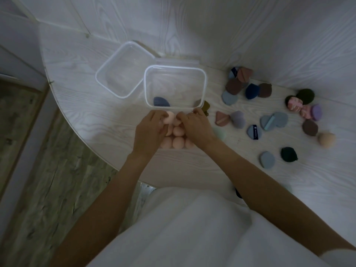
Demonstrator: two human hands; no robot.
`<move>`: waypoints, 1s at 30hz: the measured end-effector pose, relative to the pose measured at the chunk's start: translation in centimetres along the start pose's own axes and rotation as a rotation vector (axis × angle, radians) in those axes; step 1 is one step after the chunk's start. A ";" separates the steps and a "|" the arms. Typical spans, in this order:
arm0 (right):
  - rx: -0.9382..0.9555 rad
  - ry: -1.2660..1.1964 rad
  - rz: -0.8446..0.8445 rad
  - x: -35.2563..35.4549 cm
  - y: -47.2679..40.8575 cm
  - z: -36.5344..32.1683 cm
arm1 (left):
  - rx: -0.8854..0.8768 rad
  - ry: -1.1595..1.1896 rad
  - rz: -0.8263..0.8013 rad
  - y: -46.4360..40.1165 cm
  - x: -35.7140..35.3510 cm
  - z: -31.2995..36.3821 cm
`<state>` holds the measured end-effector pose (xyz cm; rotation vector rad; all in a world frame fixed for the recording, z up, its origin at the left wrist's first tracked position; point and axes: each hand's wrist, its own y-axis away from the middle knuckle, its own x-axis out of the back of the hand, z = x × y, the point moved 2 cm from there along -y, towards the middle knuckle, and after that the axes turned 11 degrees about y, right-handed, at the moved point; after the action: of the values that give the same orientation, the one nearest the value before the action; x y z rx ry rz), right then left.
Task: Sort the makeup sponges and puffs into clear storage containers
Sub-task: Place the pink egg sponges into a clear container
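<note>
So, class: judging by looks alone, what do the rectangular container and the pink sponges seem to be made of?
Rectangular container: probably clear, glossy rigid plastic; the table shows through its walls and its rim catches light.
Pink sponges: probably soft foam with a matte finish; rounded shapes, no shine. Softness cannot be confirmed by sight.

On the table [81,78] two containers stand side by side: the left container [123,69] sits slightly behind the right container [175,88], corners overlapping. Inside the right one lies a sponge [161,102], near its front wall. A cluster of sponges [174,134] lies directly before it. Loose puffs [269,112] are scattered well to the right.
</note>
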<state>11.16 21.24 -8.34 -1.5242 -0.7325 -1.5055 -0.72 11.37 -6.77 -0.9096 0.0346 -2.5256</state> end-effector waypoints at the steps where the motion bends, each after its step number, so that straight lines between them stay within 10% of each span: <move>1: -0.013 -0.033 0.005 0.0 0.2 0.0 | -0.023 -0.024 -0.006 -0.1 -0.2 -0.1; 15: 0.016 -0.130 -0.028 -1.0 0.9 0.5 | -0.150 -0.509 -0.268 -2.1 -1.5 -1.0; 30: -0.019 0.078 0.057 0.1 1.4 0.1 | -0.240 -0.445 -0.291 -1.7 -2.7 -1.6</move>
<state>12.42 20.66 -8.50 -1.4794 -0.6259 -1.5248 -0.52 13.86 -9.35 -1.6621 0.0712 -2.5485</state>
